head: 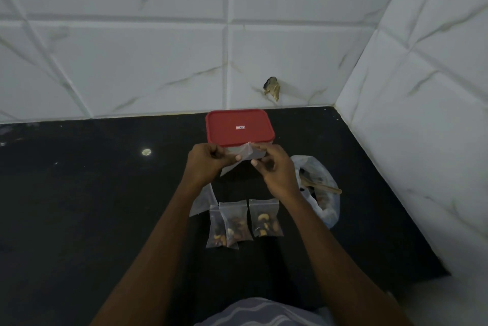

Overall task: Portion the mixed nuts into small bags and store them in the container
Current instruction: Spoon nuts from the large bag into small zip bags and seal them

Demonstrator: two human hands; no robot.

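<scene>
Above the black counter [79,207], my left hand [208,164] and my right hand [274,170] pinch an empty small clear bag [244,158] between them by its top edge. Just behind the hands stands the container with its red lid [239,126] on. Three small bags with mixed nuts [265,218] lie flat in front of my hands, two of them overlapping [228,225]. A large clear bag of mixed nuts [320,193] sits to the right, open at the top, with a wooden spoon [320,185] sticking out of it. More empty small bags [202,200] lie under my left forearm.
White marble-look tiled walls close the counter at the back and on the right [422,114]. A chipped hole [272,88] marks the back wall above the container. A small pale spot [146,152] lies on the counter to the left.
</scene>
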